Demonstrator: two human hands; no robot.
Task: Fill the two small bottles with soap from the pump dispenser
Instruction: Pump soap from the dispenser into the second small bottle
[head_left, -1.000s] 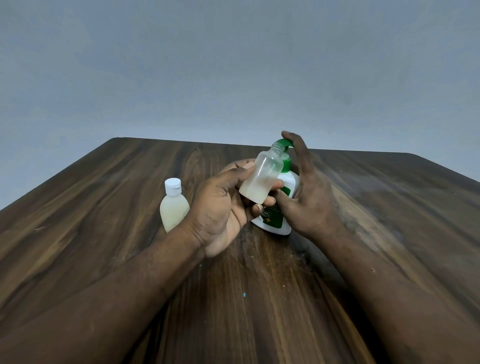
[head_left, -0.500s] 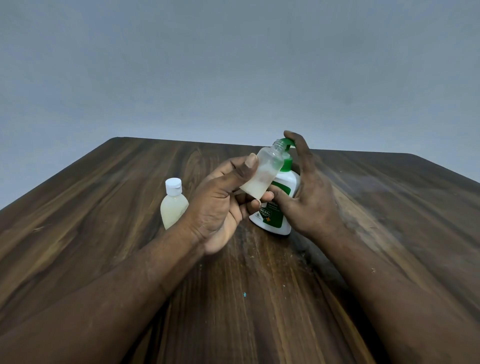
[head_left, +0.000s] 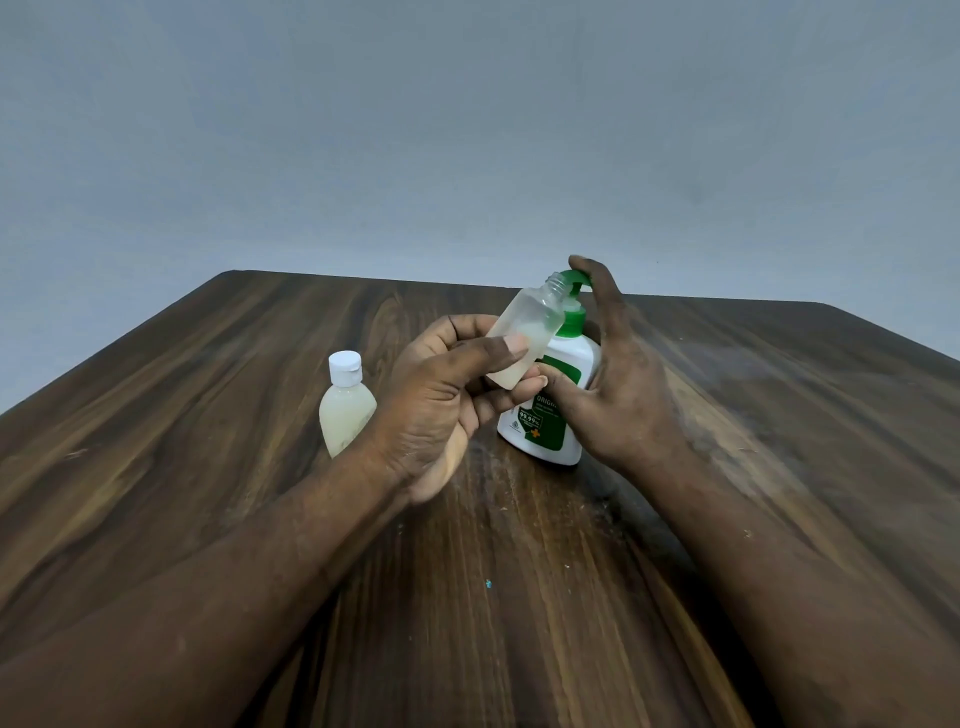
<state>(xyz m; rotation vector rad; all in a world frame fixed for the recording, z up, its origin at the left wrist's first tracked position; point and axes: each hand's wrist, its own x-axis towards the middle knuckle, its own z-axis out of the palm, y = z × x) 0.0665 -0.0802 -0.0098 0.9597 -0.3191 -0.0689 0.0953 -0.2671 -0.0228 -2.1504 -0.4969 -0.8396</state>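
Over table (head_left: 208, 467), left hand (head_left: 441, 410) holds bottle (head_left: 530, 332) at dispenser (head_left: 558, 415) nozzle

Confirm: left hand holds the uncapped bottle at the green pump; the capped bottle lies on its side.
No: the capped bottle stands upright on the table, as the head view shows. The left hand does hold the uncapped bottle at the green pump.

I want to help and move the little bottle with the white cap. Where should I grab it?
Hold the capped bottle round its wide body, below the white cap, probably coming in from the person's left. It stands upright, and its shoulders slope, so fingers would likely slip higher up. The left hand sits close on its other side.
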